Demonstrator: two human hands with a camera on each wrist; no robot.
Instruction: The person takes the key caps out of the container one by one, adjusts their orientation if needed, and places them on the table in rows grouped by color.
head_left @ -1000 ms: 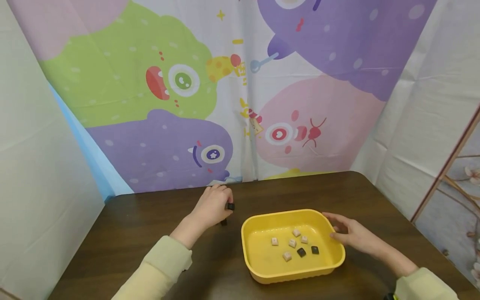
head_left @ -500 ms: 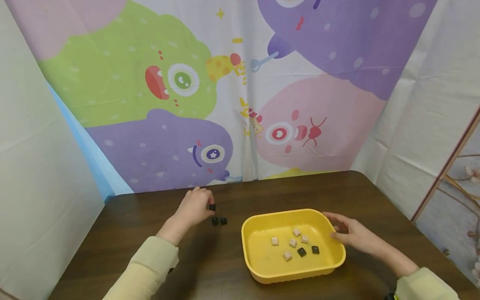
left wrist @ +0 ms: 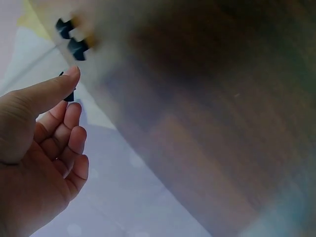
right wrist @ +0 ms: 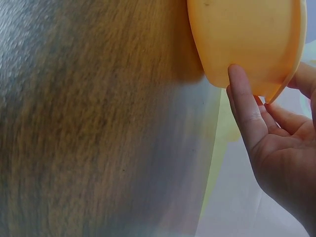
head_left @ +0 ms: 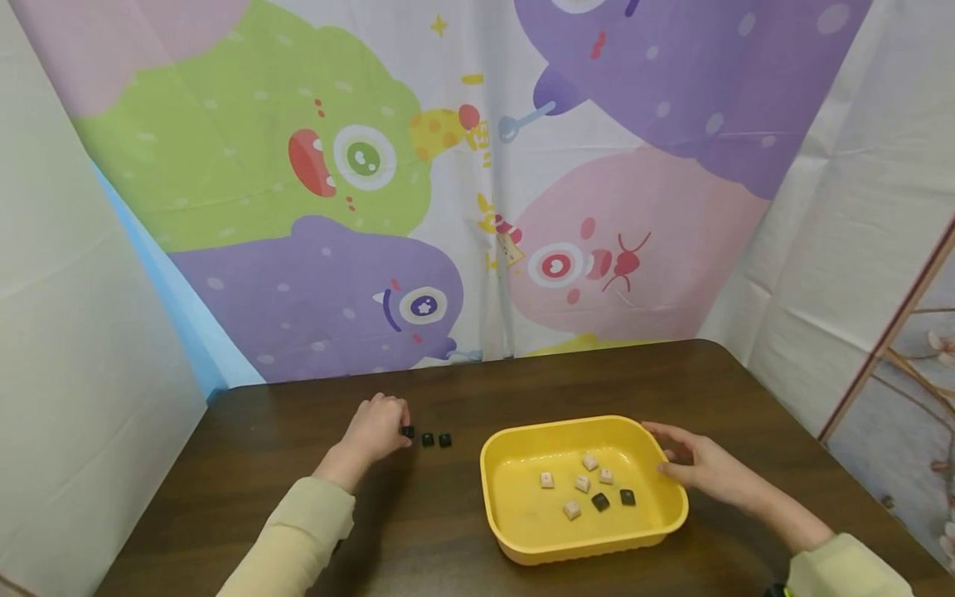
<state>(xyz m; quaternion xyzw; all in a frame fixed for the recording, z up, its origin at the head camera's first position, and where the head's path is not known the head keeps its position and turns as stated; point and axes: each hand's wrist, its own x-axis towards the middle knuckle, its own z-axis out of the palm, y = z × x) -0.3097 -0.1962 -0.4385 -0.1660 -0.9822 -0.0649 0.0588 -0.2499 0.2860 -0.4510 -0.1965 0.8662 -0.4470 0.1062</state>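
Head view, left fingers [left wrist: 73, 113] pinching one black keycap [head_left: 408, 431], two beside, right fingers [head_left: 669, 431] touching tray [head_left: 515, 518], seven inside

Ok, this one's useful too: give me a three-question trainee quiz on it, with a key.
1. How many black pieces lie inside the yellow tray?
2. True or false: the right hand is touching the yellow tray.
3. What colour is the pinched piece in the left hand: (a) pale, (b) black, (c) yellow?

Key:
1. Two.
2. True.
3. b
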